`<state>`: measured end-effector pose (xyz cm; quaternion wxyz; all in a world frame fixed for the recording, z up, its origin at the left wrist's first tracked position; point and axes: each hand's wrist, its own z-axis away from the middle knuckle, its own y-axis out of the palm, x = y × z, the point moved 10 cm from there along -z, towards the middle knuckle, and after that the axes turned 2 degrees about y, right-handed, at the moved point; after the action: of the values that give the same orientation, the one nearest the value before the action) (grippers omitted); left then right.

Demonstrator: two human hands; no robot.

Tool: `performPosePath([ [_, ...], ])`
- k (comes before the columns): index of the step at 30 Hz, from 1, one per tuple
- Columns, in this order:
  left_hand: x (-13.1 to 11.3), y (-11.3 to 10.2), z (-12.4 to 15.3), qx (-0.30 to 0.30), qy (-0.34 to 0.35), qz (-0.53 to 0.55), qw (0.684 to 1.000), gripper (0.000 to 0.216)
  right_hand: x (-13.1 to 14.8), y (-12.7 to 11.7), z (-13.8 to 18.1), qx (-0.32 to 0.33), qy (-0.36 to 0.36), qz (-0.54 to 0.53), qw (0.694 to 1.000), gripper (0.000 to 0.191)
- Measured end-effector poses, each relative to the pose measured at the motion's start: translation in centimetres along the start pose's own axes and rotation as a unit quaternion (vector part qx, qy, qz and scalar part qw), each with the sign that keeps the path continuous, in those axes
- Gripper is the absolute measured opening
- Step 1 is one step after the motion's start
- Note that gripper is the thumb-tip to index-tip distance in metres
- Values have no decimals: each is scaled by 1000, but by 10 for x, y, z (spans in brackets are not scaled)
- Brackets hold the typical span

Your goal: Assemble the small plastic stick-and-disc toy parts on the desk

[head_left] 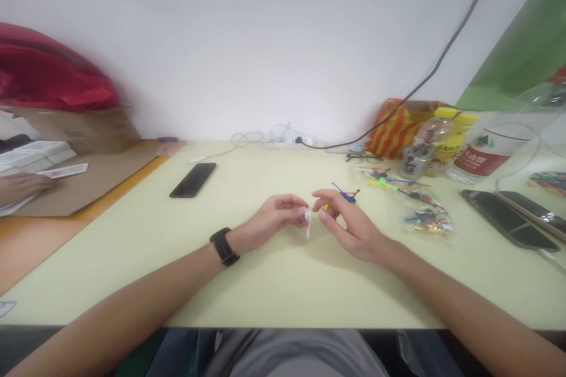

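Over the middle of the pale yellow table (283, 283), my left hand (275, 219) pinches a small white plastic piece (308, 221) at its fingertips; a black watch (224, 246) sits on that wrist. My right hand (349, 225) meets it from the right, fingers curled, thumb and forefinger closed on a tiny yellow part (325, 207) right beside the white piece. A blue and red stick-like piece (345, 193) lies on the table just behind my right hand.
Clear bags of small coloured pieces (420, 212) lie to the right, with bottles (435, 147), glasses (363, 158) and two phones (513, 221) beyond. A black phone (193, 179) lies at the left. Another person's hand (17, 185) rests on cardboard at the far left.
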<state>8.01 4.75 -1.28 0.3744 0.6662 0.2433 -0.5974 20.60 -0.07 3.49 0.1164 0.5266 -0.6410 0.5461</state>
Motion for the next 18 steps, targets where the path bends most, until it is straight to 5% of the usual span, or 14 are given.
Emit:
performPosePath([
  [13,7,0,1,17,13,-172,985,40,2,8,-3,11,-57,112,992,22],
  [18,-14,-14,1,-74,112,-347,928,33,-23,12,-5,29,13,196,980,10],
])
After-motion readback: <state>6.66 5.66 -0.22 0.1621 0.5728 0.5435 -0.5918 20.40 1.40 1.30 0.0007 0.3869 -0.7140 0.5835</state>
